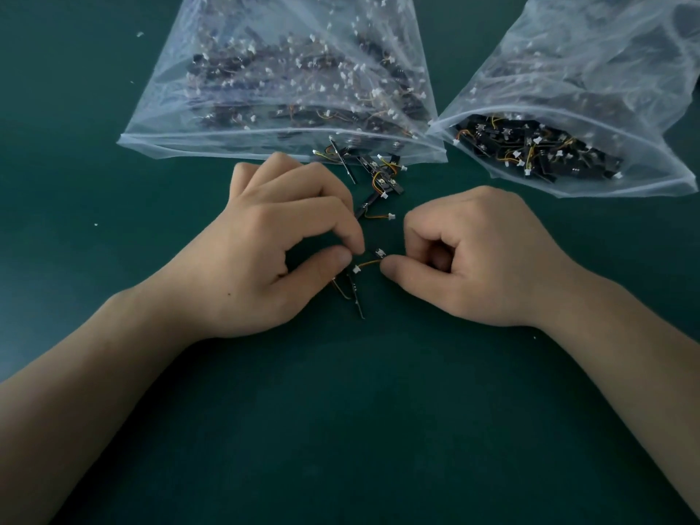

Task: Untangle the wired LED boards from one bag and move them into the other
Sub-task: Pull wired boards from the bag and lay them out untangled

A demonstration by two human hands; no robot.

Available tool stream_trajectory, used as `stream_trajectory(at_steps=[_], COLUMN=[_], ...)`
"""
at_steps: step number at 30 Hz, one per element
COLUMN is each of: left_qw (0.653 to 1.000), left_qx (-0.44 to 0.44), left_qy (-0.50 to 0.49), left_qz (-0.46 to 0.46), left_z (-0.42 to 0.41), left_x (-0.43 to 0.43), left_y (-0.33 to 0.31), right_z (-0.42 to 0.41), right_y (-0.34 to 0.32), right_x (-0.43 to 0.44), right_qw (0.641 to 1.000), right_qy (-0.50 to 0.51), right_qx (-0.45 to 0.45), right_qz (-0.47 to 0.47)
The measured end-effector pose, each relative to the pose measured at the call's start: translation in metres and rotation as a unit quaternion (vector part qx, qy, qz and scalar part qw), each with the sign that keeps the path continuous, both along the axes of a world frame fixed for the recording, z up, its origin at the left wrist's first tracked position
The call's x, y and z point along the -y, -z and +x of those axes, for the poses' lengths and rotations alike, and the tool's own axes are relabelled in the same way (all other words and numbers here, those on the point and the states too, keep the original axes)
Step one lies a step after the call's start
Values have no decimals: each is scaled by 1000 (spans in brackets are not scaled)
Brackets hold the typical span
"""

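While both of my hands hover close together over the green bench, the tangled LED boards lie right between my fingertips. My left hand is curled, thumb and forefinger pinching the top of this little knot. A thin black strip board and an olive lead poke out below my thumb and point back toward me. My right hand is curled too, thumb pressed against the bent forefinger and nipping one end of an orange wire. That wire arcs across the gap between my hands to a white connector just beside my left thumb. A small black board sits just above the wire.

Beyond my left knuckles, a loose board with its own orange lead and white plug lies flat on the bench, apart from both hands.

Farther away, the left bag, a big clear zip bag, lies with its mouth toward me. It is packed with dark boards and white plugs, blurred through the plastic. A spilled cluster of boards and yellow-orange wires trails out of its mouth onto the bench, near my left fingers. The right bag lies well off to the right, its mouth gaping, and a heap of boards shows plainly inside it.
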State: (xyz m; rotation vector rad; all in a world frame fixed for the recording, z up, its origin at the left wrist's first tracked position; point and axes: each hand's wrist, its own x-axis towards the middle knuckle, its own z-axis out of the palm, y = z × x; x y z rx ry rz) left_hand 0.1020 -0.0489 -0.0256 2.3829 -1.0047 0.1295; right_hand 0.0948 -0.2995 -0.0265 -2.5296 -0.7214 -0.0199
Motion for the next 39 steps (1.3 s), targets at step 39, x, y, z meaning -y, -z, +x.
stream_trajectory(at_steps=[39], left_qw=[998], left_qx=[-34], left_qy=[34], left_qz=[30], left_z=[-4], left_x=[2], left_y=[-3], right_z=[-1], right_y=[-1], right_x=[7], right_qw=[999], right_qy=[-35], right_qx=[-36], right_qz=[17])
